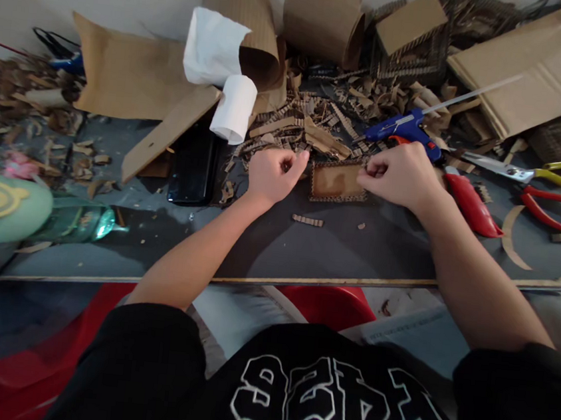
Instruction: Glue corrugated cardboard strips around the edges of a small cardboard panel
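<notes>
A small rectangular cardboard tray (pixel 336 181) with a corrugated rim lies on the dark table between my hands. My left hand (pixel 275 175) hovers left of it, fingers curled and thumb pointing toward the tray; whatever is inside the fingers is hidden. At the tray's right end my right hand (pixel 398 174) is closed, its fingertips at the rim, and I cannot make out what they grip. A short corrugated strip (pixel 308 220) lies in front of the tray. Behind my right hand rests a blue glue gun (pixel 404 126) with a long clear glue stick.
Red- and yellow-handled scissors (pixel 520 172) and a red tool (pixel 472 205) lie at right. Cardboard scraps (pixel 314 123) pile up behind. A white paper roll (pixel 234 108), a black phone (pixel 193 167), a wooden strip (pixel 168 135) and a green bottle (pixel 71 220) are leftward.
</notes>
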Motion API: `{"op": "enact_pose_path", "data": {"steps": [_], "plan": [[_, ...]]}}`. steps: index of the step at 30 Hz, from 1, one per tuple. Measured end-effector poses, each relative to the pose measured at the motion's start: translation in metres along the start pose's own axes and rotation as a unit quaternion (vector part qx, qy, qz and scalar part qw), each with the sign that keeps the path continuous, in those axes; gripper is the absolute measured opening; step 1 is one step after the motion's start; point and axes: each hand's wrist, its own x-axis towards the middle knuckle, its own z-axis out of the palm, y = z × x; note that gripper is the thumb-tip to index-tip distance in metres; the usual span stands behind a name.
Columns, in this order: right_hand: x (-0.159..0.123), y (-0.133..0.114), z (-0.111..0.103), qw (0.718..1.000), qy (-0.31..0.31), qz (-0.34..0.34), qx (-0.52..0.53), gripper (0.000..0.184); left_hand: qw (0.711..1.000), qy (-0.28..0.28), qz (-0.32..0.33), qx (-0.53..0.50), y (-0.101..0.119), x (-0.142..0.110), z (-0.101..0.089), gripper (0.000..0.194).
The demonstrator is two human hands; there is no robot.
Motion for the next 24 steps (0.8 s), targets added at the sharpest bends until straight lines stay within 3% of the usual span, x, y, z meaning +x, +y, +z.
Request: {"op": "enact_pose_path", "data": {"steps": [6,12,17,20,24], "plan": [[-0.004,-0.008,-0.002,0.994,0.105,0.003,-0.016,0.030,0.992,0.005,-0.044,-0.120,-0.002,0.002,0.011,0.058],[-0.004,-0.007,-0.002,0.995,0.095,0.002,-0.034,0.037,0.970,-0.100,-0.041,-0.220,-0.003,0.001,0.019,0.069],[-0.007,-0.011,-0.008,0.989,0.129,0.060,-0.033,0.037,0.970,-0.097,-0.046,-0.218,0.001,-0.003,0.019,0.064],[-0.012,-0.022,-0.008,0.986,0.160,0.029,-0.043,0.038,0.962,-0.101,-0.048,-0.249,0.011,-0.006,0.019,0.061],[-0.018,-0.039,0.001,0.989,0.136,-0.041,-0.048,0.035,0.947,-0.092,-0.048,-0.304,0.022,-0.012,0.022,0.063]]}}
